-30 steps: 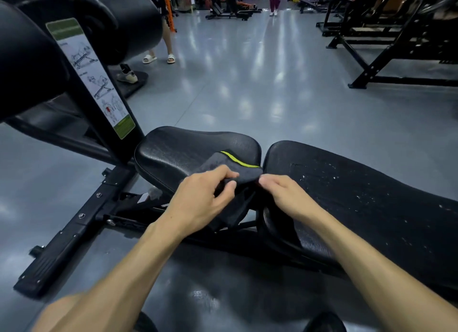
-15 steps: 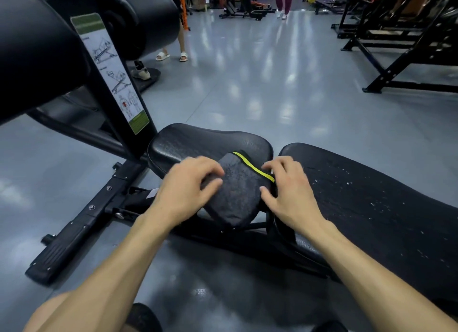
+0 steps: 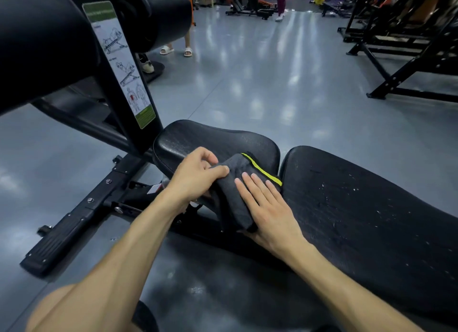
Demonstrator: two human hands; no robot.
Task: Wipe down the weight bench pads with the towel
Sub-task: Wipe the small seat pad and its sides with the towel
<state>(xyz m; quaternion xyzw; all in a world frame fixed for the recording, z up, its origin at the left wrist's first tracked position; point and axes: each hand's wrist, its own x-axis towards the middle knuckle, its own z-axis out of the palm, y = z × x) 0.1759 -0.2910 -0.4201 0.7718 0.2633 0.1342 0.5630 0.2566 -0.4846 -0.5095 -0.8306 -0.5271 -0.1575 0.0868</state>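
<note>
A dark grey towel (image 3: 235,198) with a yellow-green stripe is folded and drapes over the near edge of the black seat pad (image 3: 213,138). My left hand (image 3: 195,175) pinches the towel's left edge between thumb and fingers. My right hand (image 3: 267,207) lies flat on the towel with straight fingers, pressing it down by the gap between the pads. The long back pad (image 3: 371,207) stretches to the right, its surface speckled with white flecks.
The bench's black frame post carries an instruction sticker (image 3: 121,66), with large foam rollers (image 3: 161,12) above it. A floor foot bar (image 3: 67,230) runs to the lower left. Black racks (image 3: 409,46) stand at the right. People's feet (image 3: 176,51) show on the grey floor behind.
My right hand has moved from the towel's right edge onto its top and lies flat. My left hand now pinches the left edge. The towel has been folded narrower.
</note>
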